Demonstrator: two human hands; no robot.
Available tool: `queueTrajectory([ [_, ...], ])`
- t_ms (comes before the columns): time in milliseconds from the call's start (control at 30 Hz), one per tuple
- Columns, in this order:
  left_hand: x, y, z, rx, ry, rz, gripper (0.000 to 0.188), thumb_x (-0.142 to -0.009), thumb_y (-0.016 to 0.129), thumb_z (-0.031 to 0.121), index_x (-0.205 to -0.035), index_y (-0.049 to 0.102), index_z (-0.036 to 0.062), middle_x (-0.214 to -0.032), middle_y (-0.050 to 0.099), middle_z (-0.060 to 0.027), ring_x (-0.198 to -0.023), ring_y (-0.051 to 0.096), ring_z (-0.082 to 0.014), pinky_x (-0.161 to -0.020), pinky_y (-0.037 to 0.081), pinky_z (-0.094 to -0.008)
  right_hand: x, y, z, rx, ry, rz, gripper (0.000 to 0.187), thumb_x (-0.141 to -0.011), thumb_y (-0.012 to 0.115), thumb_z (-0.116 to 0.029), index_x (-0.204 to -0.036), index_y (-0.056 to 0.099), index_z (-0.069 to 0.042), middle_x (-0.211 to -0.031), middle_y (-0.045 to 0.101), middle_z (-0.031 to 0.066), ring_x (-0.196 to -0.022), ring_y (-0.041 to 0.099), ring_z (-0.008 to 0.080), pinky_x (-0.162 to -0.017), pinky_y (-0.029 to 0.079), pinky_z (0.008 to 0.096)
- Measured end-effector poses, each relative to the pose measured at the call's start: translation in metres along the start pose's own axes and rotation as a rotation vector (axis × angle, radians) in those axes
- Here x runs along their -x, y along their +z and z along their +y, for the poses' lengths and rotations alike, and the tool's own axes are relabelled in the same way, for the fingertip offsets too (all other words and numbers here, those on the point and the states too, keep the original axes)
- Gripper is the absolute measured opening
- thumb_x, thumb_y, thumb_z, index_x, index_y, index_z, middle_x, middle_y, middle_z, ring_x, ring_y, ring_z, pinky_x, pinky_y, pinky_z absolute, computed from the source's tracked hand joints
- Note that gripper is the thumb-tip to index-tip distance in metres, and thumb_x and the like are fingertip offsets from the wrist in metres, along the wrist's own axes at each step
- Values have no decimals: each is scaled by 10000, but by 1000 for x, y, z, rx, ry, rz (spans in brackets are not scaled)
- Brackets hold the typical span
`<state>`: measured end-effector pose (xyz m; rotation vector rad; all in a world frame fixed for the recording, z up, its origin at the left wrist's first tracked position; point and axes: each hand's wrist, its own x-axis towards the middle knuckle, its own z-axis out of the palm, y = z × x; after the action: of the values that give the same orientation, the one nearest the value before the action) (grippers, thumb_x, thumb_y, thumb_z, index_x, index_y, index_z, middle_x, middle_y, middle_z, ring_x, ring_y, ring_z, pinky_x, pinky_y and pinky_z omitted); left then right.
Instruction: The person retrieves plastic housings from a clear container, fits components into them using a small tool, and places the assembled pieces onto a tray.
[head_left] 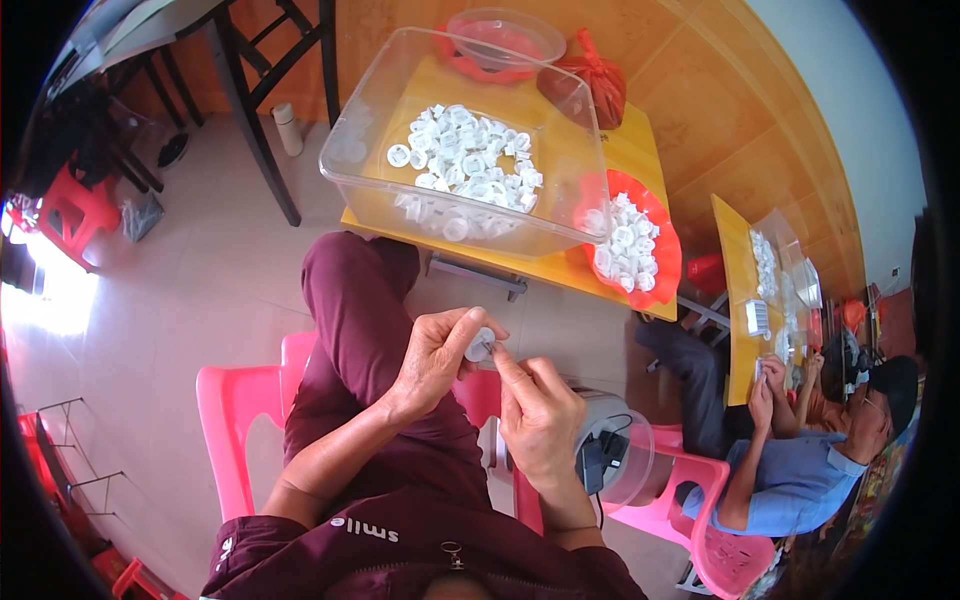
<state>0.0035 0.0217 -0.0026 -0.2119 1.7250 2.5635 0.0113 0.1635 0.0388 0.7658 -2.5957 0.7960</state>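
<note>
White round piece sits between the hands, pinched by the left hand; the right hand, fingers curled, touches its edge. Work on it looks unfinished. Similar pieces lie in the clear bin at twelve o'clock, behind its wall, and the red basin at two; which are done, I cannot tell.

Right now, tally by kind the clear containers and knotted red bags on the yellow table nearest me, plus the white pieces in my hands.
Clear rectangular plastic bin: 1
Clear round plastic bowl: 1
Knotted red plastic bag: 1
Held round white plastic piece: 1
Total: 4
</note>
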Motion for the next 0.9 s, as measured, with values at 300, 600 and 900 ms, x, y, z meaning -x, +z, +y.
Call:
queueTrajectory([
  [300,-3,-3,-5,-235,221,66,444,-996,353,281,-755,572,-21,-621,527,-55,-557,482,-104,-521,403,-262,7,15,-8,71,7,-25,418,-680,632,59,-1055,680,-120,-702,520,40,-576,556,209,-514,449,323],
  [600,-7,-6,-17,-424,378,53,219,-899,390,108,-752,504,-7,-669,547,-111,-568,509,-206,-542,413,-310,11,21,-8,153,-61,-72,375,-716,616,-19,-1084,629,-90,-687,465,30,-516,534,167,-423,439,298],
  [900,-8,-4,-13,-322,297,26,279,-922,362,127,-733,515,-9,-662,536,-82,-590,482,-160,-550,391,-280,9,13,-10,47,28,-127,358,-718,620,29,-1058,645,-80,-708,512,48,-575,564,206,-473,433,324],
])
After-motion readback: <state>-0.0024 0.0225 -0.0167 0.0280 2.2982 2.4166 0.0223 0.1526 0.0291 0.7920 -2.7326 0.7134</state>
